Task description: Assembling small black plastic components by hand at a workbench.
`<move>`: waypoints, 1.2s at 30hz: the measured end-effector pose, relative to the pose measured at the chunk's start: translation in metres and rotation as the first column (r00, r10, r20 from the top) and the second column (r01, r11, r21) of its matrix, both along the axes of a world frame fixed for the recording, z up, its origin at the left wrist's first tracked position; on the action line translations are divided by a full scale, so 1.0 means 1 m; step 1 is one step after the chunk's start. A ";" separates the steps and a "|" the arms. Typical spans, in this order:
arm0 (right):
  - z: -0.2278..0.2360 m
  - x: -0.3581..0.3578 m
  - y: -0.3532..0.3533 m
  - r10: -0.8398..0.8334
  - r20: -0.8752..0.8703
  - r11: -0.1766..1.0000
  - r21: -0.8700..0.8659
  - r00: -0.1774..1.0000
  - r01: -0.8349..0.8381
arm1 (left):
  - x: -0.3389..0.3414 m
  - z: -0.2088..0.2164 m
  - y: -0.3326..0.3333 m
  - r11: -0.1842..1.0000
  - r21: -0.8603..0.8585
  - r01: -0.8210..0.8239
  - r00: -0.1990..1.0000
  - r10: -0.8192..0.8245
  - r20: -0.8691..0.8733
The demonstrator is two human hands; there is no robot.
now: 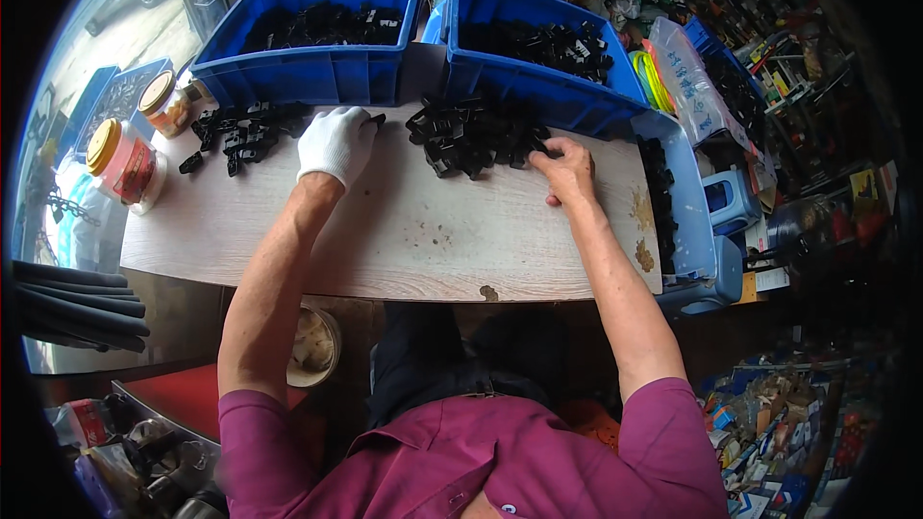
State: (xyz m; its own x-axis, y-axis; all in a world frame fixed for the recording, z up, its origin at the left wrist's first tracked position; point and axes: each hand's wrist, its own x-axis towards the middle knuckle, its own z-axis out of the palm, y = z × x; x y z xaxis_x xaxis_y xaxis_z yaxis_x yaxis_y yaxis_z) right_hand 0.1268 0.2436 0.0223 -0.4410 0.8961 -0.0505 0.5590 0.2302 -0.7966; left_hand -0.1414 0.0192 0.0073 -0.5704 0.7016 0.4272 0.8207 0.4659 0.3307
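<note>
Reaching over the bench (433,250) with both arms, I have my purple shirt (433,466) nearest to my eyes. Below the bench, toward my left, stands a round bucket (314,346). The near edge of the bench carries a brown worn patch (488,294). Farther in, my bare right hand (569,173) is at the right end of a heap of black parts (466,139). Its fingers are bent and touch this heap, but whether they are clamped on one part I cannot tell. My left hand (336,144), in a white glove, has its fingers together on a small black piece (378,121), whose end comes out at their right side. Just beside this glove, on its left, lies a looser group of black parts (250,131). At the left edge of the bench stand a large jar (128,168) and, behind it, a smaller jar (166,104). Beyond the heaps are two blue bins, the left one (298,77) and the right one (538,82), both containing many black parts.
</note>
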 end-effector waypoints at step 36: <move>0.023 0.057 -0.080 0.296 -0.006 0.919 -0.270 0.955 -0.286 | 0.145 0.001 0.034 0.654 0.200 0.730 0.669 -0.743 -0.014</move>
